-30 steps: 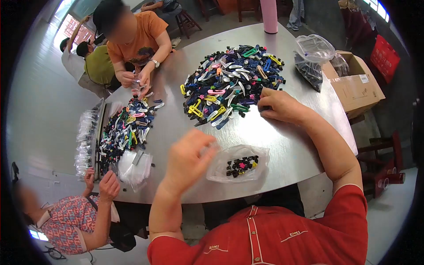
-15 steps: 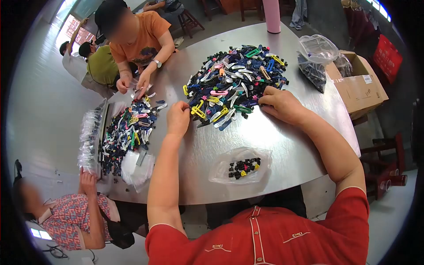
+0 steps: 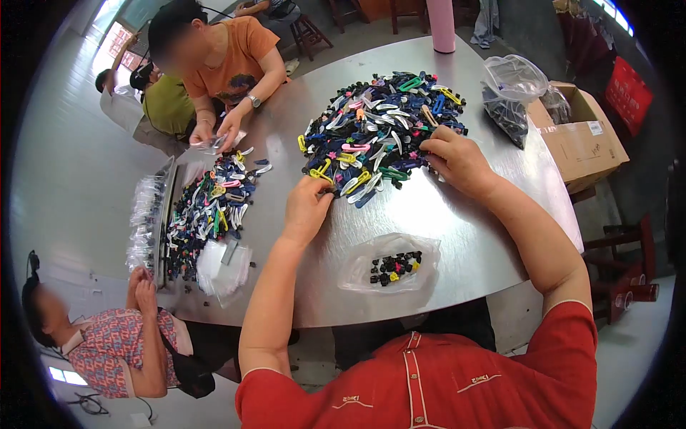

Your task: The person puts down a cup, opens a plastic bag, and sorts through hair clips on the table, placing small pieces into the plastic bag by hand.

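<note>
A heap of mixed hair clips [image 3: 382,132], snap clips and small claw clips in several colours, lies on the metal table [image 3: 300,107]. At its near left edge is my left hand [image 3: 307,211], thumb and fingers drawn together beside a yellow clip [image 3: 321,170]. My right hand [image 3: 461,163] touches the heap's right edge with its fingers pinched. What either hand holds, if anything, is hidden. Close to my body lies a clear plastic bag [image 3: 350,275] containing small black claw clips [image 3: 386,277] and a few yellow and pink ones.
A second clip pile [image 3: 207,207] and clear bags [image 3: 221,275] lie to the left. One person in orange [image 3: 243,57] handles a small bag there; another in a patterned shirt [image 3: 118,343] sits nearer. A filled bag [image 3: 507,107], a carton [image 3: 582,146] and a pink bottle [image 3: 441,25] stand beyond.
My left hand has moved right and slightly nearer along the heap's edge. My right hand has shifted a little up. The person in orange has raised a small clear bag.
</note>
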The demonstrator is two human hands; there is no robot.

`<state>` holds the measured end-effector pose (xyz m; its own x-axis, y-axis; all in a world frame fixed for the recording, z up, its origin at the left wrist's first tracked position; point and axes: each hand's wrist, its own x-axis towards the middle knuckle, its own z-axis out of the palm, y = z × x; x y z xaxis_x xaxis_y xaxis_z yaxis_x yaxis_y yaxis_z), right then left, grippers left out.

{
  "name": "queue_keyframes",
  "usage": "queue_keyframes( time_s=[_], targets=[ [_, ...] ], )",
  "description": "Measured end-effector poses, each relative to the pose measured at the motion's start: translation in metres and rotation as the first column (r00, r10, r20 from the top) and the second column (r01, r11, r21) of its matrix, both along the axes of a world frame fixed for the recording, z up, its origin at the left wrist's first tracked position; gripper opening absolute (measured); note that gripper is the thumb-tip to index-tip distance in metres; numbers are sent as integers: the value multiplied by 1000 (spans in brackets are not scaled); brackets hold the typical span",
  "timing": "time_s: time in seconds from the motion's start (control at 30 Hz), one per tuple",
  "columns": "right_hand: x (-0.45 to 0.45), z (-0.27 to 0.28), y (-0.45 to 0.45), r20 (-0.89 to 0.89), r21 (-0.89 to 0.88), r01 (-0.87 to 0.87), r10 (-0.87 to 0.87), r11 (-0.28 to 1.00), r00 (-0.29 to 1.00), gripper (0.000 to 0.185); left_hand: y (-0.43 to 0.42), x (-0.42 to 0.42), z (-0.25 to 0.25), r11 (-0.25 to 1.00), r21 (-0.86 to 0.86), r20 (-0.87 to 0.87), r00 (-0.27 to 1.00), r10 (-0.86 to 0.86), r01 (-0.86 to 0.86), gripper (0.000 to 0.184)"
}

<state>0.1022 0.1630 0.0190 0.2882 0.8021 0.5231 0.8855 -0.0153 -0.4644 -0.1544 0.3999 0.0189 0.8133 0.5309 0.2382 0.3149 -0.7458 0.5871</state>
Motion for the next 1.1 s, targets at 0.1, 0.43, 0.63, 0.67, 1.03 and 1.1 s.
queue_keyframes(
  time_s=[0.1, 0.43, 0.63, 0.67, 1.03, 1.1],
  targets=[
    [3, -3, -1, 16, 79, 37, -39, 996, 999, 20, 6, 5, -5, 997, 77, -27, 1000, 2, 0, 12],
    [-92, 88, -38, -169, 229, -581, 620, 781, 766, 21, 10, 10, -5, 983, 172, -84, 993, 78, -63, 12],
    [-61, 55, -22, -63, 229, -320, 342, 919, 937, 18, 4, 3, -5, 974, 209, -83, 991, 103, -84, 11],
    [-49, 57, -23, -180, 199, -169, 206, 965, 962, 10, 4, 1, -6, 973, 209, -64, 991, 114, -98, 12],
    [0, 8, -8, 32, -273, 14, -6, 962, 999, 16, 9, -24, 12, 915, -386, 67, 986, 150, -112, 9],
    [-1, 5, -7, 13, -271, -14, 18, 963, 1000, 15, 1, -28, 17, 916, -398, 221, 964, 150, -52, 7]
  ],
)
